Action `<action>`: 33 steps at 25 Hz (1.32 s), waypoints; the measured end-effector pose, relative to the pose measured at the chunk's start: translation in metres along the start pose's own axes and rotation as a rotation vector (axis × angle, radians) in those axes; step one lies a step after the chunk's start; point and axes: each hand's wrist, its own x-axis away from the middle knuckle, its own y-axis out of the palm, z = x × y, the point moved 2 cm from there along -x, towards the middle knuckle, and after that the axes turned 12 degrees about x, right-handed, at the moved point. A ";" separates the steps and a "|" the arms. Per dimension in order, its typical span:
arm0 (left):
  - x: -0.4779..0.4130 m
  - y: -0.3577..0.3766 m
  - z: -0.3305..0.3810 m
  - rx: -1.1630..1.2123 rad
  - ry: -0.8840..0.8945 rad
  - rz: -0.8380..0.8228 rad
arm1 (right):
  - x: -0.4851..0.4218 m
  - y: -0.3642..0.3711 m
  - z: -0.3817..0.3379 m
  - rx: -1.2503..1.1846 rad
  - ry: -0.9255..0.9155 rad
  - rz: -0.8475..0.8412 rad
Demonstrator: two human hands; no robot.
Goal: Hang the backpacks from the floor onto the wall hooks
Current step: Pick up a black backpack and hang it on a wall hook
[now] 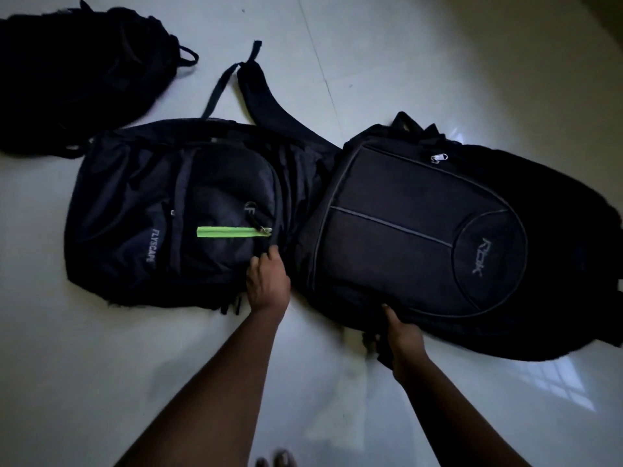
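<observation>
Flyscape backpack (161, 210) lies on floor (438, 62), Rook backpack (421, 230) touching its right side; left hand (268, 281) pinches Flyscape backpack's right edge, right hand (403, 335) clamps Rook backpack's near edge; likely risk: fabric-only holds slip on lifting, loose strap (263, 92) behind Flyscape backpack snags

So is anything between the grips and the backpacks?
Nothing visible. The left grip is on the Flyscape backpack; the right grip holds the edge of the black backpack beside it. The wall hooks are out of view.
</observation>
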 end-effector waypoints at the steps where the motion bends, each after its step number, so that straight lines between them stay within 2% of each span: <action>1: 0.003 -0.005 0.004 -0.030 0.032 -0.035 | 0.011 0.002 -0.003 -0.028 0.013 -0.016; 4: 0.020 -0.045 0.004 -0.023 0.085 -0.064 | 0.055 0.005 -0.011 -0.107 0.043 -0.031; 10: 0.063 -0.212 0.015 0.294 0.183 -0.016 | 0.221 0.006 -0.088 -0.241 0.107 -0.116; 13: 0.078 -0.320 0.026 0.504 0.099 0.022 | 0.321 0.007 -0.151 -0.297 0.099 -0.158; 16: 0.108 -0.434 0.025 0.622 0.000 0.024 | 0.429 0.011 -0.202 -0.246 0.077 -0.260; 21: 0.144 -0.559 0.033 0.781 -0.148 0.015 | 0.544 0.032 -0.259 -0.148 -0.006 -0.343; 27: 0.109 -0.637 0.085 0.911 -0.226 0.065 | 0.584 0.022 -0.355 -0.133 -0.124 -0.376; 33: -0.010 -0.684 0.179 0.925 -0.132 0.067 | 0.543 0.007 -0.490 -0.286 -0.075 -0.389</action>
